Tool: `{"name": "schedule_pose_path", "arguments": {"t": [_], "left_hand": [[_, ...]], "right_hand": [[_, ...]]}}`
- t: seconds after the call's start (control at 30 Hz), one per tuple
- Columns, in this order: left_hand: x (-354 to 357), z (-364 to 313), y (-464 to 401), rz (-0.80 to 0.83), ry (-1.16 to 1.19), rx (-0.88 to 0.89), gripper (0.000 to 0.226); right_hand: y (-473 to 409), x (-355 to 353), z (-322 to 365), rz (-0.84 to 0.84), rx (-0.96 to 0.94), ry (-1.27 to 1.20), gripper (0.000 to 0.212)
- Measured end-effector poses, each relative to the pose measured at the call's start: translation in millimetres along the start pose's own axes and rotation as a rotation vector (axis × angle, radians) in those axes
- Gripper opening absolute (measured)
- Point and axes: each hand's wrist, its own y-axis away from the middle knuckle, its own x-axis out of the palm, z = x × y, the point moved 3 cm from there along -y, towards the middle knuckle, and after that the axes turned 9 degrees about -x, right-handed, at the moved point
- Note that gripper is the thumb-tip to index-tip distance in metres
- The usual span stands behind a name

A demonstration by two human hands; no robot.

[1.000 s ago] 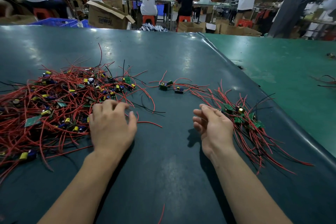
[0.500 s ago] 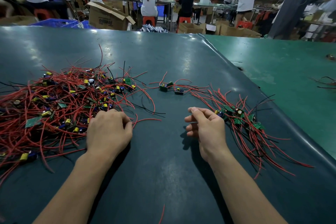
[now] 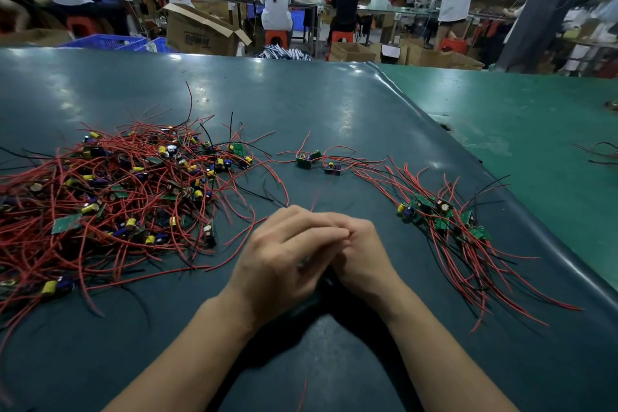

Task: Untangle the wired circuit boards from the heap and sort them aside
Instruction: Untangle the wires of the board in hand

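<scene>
Out to the left of both hands lies the heap (image 3: pixel 113 197), a dense tangle of red and black leads with small circuit boards, yellow capacitors and dark parts buried in it; its nearest stray wires run to just beside the left hand.

The left hand (image 3: pixel 284 264) sits in the middle of the dark mat (image 3: pixel 334 104), fingers laid over the right hand (image 3: pixel 364 254) so the two meet. They blur where they join. Whether anything is pinched between them cannot be told; a thin red wire (image 3: pixel 316 201) shows just beyond the fingertips, but its link to either hand is unclear.

Beyond the hands and slightly right lie two loose boards (image 3: pixel 317 160) with their leads spread flat, apart from both piles. Further right is the sorted group (image 3: pixel 441 214), green boards bunched together with their wires trailing toward the person, near the mat's raised edge.

Most of the work appears to remain, since the heap is far larger than the sorted group. For the step in hand, it would pay to pick a board at the heap's near edge, hold the board itself rather than a lead, and let the other hand pin the neighbouring wires while it is drawn out slowly. Tugging on a wire risks dragging the heap or straining a solder joint. Each freed board should go with its leads aligned to the sorted group.
</scene>
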Motion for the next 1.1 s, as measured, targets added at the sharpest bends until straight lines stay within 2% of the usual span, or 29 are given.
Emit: {"name": "schedule_pose_path", "arguments": {"t": [0.07,0.1,0.13,0.2,0.27,0.33,0.4,0.47,0.53,0.6,0.67,0.77,0.83,0.93,1.0,1.1], "left_hand": [[-3.1,1.0,-0.6,-0.061,0.012,-0.029,0.013],[-6.6,3.8,-0.1,-0.13,0.012,-0.082,0.02],[-10.7,7.1,0.3,-0.208,0.024,-0.168,0.029],[-16.0,16.4,-0.2,-0.333,0.194,-0.458,0.045],[-14.6,27.3,-0.6,-0.391,0.495,-0.796,0.053],[-9.2,35.9,1.0,-0.343,0.823,-1.102,0.053],[-3.9,39.1,2.3,-0.169,0.969,-1.273,0.047],[-0.8,37.5,2.8,0.032,0.926,-1.29,0.039],[-0.5,35.8,2.9,0.149,0.885,-1.277,0.033],[-1.0,36.2,3.9,0.192,0.974,-1.289,0.032],[-1.2,38.1,5.3,0.165,1.163,-1.334,0.03],[-0.3,40.3,8.2,0.153,1.314,-1.446,0.038],[1.2,37.2,10.0,0.286,1.273,-1.448,0.045],[3.5,27.8,11.7,0.507,1.233,-1.32,0.05],[5.8,23.9,12.5,0.525,1.227,-1.27,0.044],[8.8,23.0,11.7,0.453,1.217,-1.26,0.038]], "right_hand": [[-3.1,-3.2,-1.3,-0.167,0.098,-0.193,0.019],[-5.4,-6.3,-2.7,-0.256,0.16,-0.328,0.011],[-7.7,-10.5,-4.6,-0.332,0.212,-0.454,0.012],[-10.1,-20.0,-8.0,-0.415,0.293,-0.667,0.023],[-10.8,-25.9,-6.0,-0.436,0.317,-0.876,0.029],[-10.4,-27.6,-3.6,-0.414,0.313,-1.008,0.034],[-10.2,-28.4,-1.1,-0.388,0.323,-1.046,0.038],[-9.6,-29.7,1.7,-0.364,0.332,-1.08,0.041],[-8.7,-30.3,3.8,-0.324,0.328,-1.129,0.043],[-7.9,-30.4,5.0,-0.282,0.325,-1.188,0.043],[-7.4,-30.6,6.0,-0.264,0.318,-1.253,0.043],[-6.7,-31.0,6.6,-0.258,0.31,-1.328,0.043],[-6.9,-31.2,7.4,-0.249,0.328,-1.327,0.044],[-7.4,-27.6,8.4,-0.219,0.379,-1.255,0.042],[-7.6,-24.2,8.3,-0.203,0.411,-1.186,0.041],[-8.1,-21.2,7.9,-0.196,0.433,-1.133,0.04]]}}
